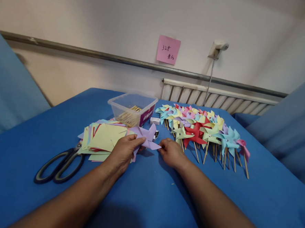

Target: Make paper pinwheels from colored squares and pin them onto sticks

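A lilac paper pinwheel [147, 137] with folded blades is pinched between the thumb and fingers of my left hand [124, 148]. No stick shows on it. Close by on the right, my right hand [171, 152] is closed, its fingertips at the tip of one blade. What those fingers hold, if anything, is hidden. Just behind the pinwheel lies a small dark-and-white object [156, 135], partly covered. A stack of coloured paper sheets [104, 137] lies beside my left hand, with dark-handled scissors [61, 163] tucked at its left edge.
Behind the paper stands a clear plastic tub [127, 100] with thin wooden sticks [130, 116] in it. A small white box [154, 121] sits by its corner. Many finished pinwheels on sticks [195, 132] lie to the right on the blue cloth [147, 196]. Wall and radiator [220, 97] border the back.
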The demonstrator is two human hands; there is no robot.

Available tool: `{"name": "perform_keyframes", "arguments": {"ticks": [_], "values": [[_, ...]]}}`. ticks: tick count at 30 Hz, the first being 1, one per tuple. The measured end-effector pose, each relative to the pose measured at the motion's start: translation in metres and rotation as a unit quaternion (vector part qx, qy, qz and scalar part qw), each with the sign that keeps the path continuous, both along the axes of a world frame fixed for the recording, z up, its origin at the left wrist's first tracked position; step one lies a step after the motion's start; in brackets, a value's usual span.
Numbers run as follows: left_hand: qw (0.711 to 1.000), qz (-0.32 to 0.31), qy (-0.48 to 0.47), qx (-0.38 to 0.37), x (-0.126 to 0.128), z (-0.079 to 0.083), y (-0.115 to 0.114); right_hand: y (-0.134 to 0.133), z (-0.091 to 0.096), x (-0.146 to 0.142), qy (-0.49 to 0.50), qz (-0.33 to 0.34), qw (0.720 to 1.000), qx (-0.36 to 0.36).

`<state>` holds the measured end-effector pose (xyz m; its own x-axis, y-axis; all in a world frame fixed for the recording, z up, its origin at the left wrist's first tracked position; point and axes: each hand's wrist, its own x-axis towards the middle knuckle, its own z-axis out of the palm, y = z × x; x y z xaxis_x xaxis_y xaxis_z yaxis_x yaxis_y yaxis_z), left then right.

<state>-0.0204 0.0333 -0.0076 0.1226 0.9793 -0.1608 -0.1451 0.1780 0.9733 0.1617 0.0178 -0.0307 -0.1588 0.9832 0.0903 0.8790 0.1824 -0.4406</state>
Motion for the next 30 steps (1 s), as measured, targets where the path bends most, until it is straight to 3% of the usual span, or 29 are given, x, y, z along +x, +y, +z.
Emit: {"name": "perform_keyframes", "arguments": {"ticks": [7, 30], "values": [[1.0, 0.015, -0.019, -0.011, 0.002, 0.0066, -0.0019, -0.0052, 0.0031, -0.0008, 0.067, 0.1, 0.992, -0.024], [1.0, 0.01, -0.008, -0.013, 0.0031, 0.009, -0.0036, 0.0023, -0.0032, -0.0007, 0.033, 0.003, 0.999, 0.018]]}}
